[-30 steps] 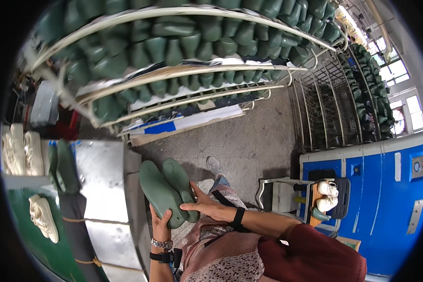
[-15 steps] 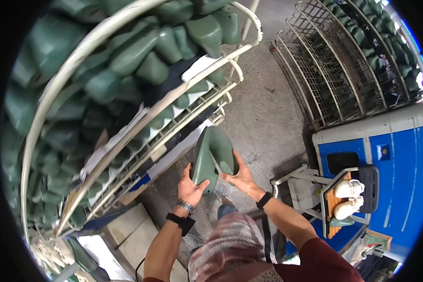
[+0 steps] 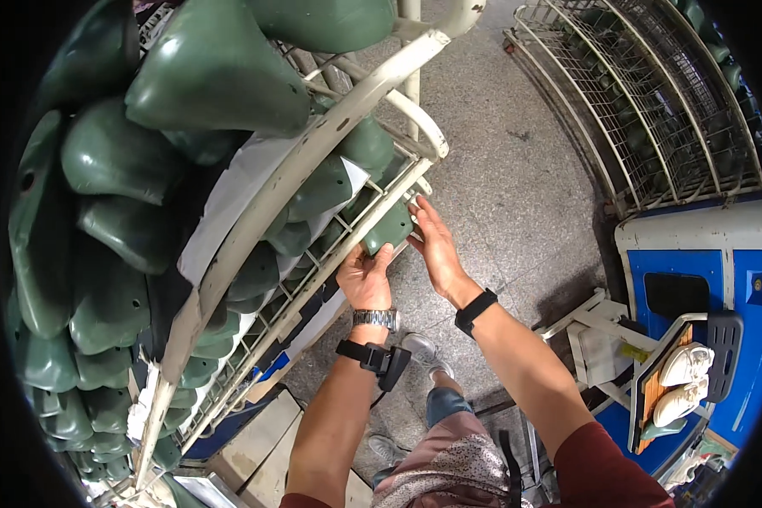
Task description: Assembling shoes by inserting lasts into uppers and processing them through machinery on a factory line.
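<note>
A green shoe last (image 3: 389, 230) is partly inside a lower shelf of the cream metal rack (image 3: 347, 250), its heel end towards me. My left hand (image 3: 366, 279) grips its near side, thumb on top; the fingers underneath are hidden. On the last's right side, my right hand (image 3: 438, 258) has its fingers stretched out and close to the last and the rack's end. Whether those fingertips touch cannot be made out. More green lasts (image 3: 220, 72) crowd the top shelf, and others (image 3: 317, 190) stand on the shelf below it.
A second wire rack (image 3: 618, 102) stands at the far right. Below it is a blue panelled unit (image 3: 686, 275). White shoes (image 3: 684, 372) rest on a wooden-topped stand nearer me. Grey speckled floor (image 3: 499, 161) runs between the racks. My feet are below my hands.
Both hands have moved up and left with the last, from over the floor to the rack's shelf. The right hand's grip has loosened. The rack now appears closer.
</note>
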